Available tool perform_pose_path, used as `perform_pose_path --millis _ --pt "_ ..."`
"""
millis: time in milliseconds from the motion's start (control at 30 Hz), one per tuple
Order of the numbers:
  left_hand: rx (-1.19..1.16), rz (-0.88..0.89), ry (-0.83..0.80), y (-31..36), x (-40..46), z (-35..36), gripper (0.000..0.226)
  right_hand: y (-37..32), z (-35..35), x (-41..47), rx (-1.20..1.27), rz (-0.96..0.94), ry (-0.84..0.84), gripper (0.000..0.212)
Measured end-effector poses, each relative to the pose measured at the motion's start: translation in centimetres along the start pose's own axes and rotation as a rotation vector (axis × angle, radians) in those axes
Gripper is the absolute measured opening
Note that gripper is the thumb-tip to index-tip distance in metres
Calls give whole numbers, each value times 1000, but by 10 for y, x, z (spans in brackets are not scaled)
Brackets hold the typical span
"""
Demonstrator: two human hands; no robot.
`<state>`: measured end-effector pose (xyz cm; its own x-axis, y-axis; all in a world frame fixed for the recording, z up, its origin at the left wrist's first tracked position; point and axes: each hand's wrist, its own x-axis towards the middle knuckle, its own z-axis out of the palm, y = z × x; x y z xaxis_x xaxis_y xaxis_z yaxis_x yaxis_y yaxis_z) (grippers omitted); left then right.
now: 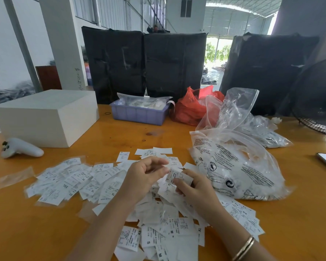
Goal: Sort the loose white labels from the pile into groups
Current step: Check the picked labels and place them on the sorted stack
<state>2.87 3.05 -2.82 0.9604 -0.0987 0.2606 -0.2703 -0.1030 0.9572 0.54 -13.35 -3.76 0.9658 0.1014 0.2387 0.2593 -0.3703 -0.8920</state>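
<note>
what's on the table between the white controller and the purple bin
In the head view, the white box stands between the white controller and the purple bin; bare orange table lies beyond it, with a small black ring.

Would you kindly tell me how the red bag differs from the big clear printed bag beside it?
The red plastic bag is opaque and unprinted; the clear printed bag is see-through with black text. The red plastic bag sits farther back by the purple bin; the clear printed bag lies nearer the right hand. Both rest crumpled on the table.

Bare forearms, no sleeves; gold bangle point(243, 248) on right wrist.
</note>
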Motion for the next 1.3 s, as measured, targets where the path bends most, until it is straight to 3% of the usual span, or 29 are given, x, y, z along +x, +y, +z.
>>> perform_pose_path --millis 133,300,433,567,867,1167,1300 --pt "40 16 0 -3 0 0 16 -1 -1 0 18 -20 -4 17" --pt "33 10 -18 -4 0 0 22 2 -1 1 162 -10 -19 32" --pt "33 17 -11 -3 0 1 24 1 -1 1 251 -2 -8 11" --pt "-2 22 18 -1 0 1 27 2 -2 0 298 2 -25 13" --pt "-26 -15 -17 0 -1 2 16 2 1 2 165 -9 40 10" --pt "121 -17 -111 -5 -1 3 18 3 5 3 -54 -103 -51 39" --pt "64 -26 -6 -3 0 1 20 7 1 4 228 9 -5 37"
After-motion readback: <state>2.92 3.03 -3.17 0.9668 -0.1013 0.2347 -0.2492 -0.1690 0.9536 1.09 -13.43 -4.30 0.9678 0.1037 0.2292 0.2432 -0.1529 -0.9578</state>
